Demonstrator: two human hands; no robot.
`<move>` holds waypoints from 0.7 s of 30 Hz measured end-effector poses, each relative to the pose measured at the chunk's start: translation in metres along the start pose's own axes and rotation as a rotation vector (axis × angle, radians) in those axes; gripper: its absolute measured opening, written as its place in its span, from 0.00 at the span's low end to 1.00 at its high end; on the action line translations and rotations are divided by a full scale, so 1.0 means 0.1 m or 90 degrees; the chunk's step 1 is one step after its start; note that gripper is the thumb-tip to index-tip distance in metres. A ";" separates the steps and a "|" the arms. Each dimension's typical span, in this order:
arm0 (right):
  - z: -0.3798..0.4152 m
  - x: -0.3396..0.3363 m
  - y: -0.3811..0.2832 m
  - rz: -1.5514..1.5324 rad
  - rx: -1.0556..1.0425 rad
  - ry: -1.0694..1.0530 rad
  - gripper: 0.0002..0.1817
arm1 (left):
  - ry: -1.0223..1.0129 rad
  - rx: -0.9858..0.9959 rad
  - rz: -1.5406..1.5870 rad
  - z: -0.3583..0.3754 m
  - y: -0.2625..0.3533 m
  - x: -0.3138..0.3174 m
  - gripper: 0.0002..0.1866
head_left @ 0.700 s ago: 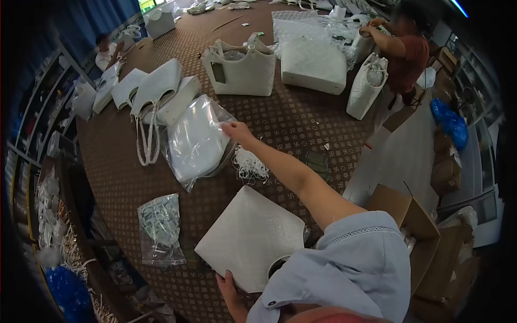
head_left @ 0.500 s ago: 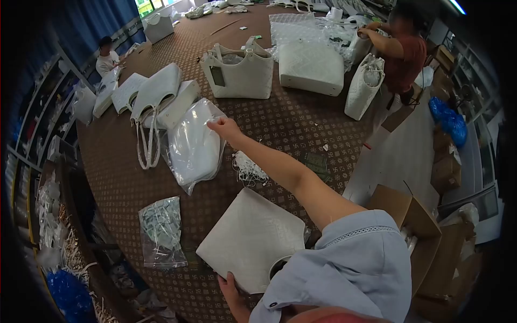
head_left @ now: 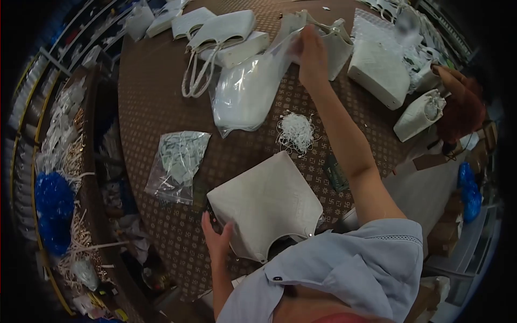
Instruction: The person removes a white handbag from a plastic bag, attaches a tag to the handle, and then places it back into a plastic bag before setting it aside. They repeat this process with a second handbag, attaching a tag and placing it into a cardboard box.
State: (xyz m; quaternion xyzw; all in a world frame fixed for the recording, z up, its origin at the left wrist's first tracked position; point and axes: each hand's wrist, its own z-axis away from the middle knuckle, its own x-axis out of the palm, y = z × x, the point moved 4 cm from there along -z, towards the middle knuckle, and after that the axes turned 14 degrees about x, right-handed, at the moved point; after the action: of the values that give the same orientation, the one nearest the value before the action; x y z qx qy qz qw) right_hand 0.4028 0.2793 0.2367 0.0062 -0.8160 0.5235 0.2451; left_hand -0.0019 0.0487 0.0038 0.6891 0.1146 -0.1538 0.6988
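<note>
A white embossed handbag (head_left: 264, 202) lies flat on the patterned tabletop close to my body, its cut-out opening toward me. My left hand (head_left: 217, 237) is at its left edge, thumb and fingers apart; whether it touches the bag is hard to tell. Far ahead, my right hand (head_left: 312, 56) is closed on the corner of a clear plastic bag (head_left: 247, 89), which stretches up from the tabletop. Between the two hands sits a tangled heap of white strings (head_left: 296, 132). A clear pouch of pale green packets (head_left: 183, 161) lies to the left.
Several white handbags (head_left: 223, 29) lie at the back left, their straps hanging down. More handbags (head_left: 379, 72) and bubble wrap stand at the back right, near a co-worker in a red top (head_left: 463, 110). A shelf with strips and blue plastic (head_left: 54, 212) runs along the left.
My right hand has pulled the plastic bag's corner away, stretching it out. My left hand has loosened from the handbag's edge, fingers spreading. The view has shifted and turned.
</note>
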 end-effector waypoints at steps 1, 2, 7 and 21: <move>0.12 0.25 -0.21 -0.033 0.013 -0.041 0.17 | 0.009 0.040 -0.048 -0.15 0.51 -0.01 0.51; 0.29 0.51 -0.39 -0.066 0.028 -0.079 0.17 | 0.007 0.104 -0.016 -0.28 0.83 0.01 0.54; 1.02 1.52 -0.35 -0.045 0.240 -0.443 0.18 | -0.060 0.416 0.159 -0.98 1.97 0.09 0.56; 2.29 0.36 0.63 0.006 0.793 -0.226 0.30 | 0.344 0.282 0.687 -1.03 1.96 -0.70 0.23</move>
State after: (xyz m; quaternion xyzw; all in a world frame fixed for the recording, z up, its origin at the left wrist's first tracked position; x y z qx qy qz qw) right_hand 0.2639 0.1202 0.1214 0.2299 -0.3877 0.8910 0.0546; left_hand 0.0115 0.1565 0.2092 0.7926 -0.1107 0.3782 0.4653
